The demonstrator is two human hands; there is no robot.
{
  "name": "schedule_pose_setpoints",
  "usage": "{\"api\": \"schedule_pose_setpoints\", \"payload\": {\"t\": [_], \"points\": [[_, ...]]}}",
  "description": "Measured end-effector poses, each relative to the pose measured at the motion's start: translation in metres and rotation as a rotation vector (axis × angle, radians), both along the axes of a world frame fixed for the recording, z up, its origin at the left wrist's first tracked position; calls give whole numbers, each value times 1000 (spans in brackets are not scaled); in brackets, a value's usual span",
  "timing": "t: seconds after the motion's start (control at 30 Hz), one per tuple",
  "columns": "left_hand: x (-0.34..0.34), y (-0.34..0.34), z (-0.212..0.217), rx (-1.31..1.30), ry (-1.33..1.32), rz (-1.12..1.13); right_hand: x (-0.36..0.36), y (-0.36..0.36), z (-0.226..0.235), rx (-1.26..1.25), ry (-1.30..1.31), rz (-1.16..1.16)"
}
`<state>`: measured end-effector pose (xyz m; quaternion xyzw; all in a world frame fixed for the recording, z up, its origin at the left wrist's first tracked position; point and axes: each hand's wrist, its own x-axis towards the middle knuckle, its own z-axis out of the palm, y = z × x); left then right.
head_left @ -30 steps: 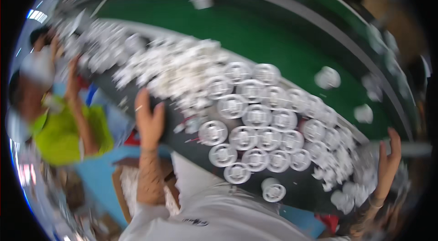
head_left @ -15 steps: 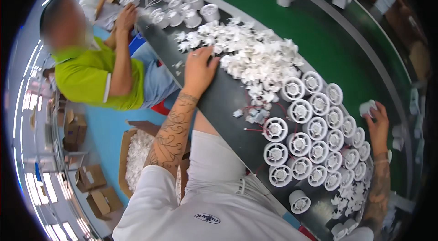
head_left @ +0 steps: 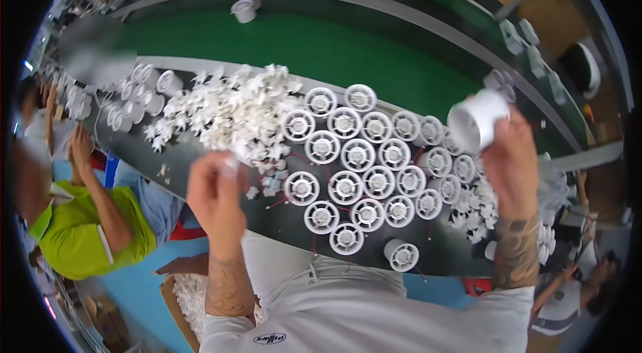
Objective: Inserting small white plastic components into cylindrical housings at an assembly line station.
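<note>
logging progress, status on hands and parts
Right hand: holding white cylindrical plastic housing. Left hand: blurred, seemingly pinching small white piece. Nothing visibly blocking either.

Left hand seemingly pinched, right hand curled

Factory, green conveyor belt, many white housings

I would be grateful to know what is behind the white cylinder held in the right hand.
Past the white cylinder in the right hand, some green belt shows, and whitish parts peek out above. Whatever lies directly behind it is covered.
</note>
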<state>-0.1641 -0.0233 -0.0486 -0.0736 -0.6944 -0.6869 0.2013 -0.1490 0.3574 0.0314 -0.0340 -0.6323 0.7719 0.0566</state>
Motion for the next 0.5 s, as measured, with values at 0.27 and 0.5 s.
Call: {"api": "schedule_pose_setpoints", "payload": {"t": [0.27,0.5], "points": [[46,133,53,267,-134,-712,84,-59,-33,-466,-40,-61],[54,161,54,-378,253,-705,112,-46,-35,-378,-6,-120]]}}
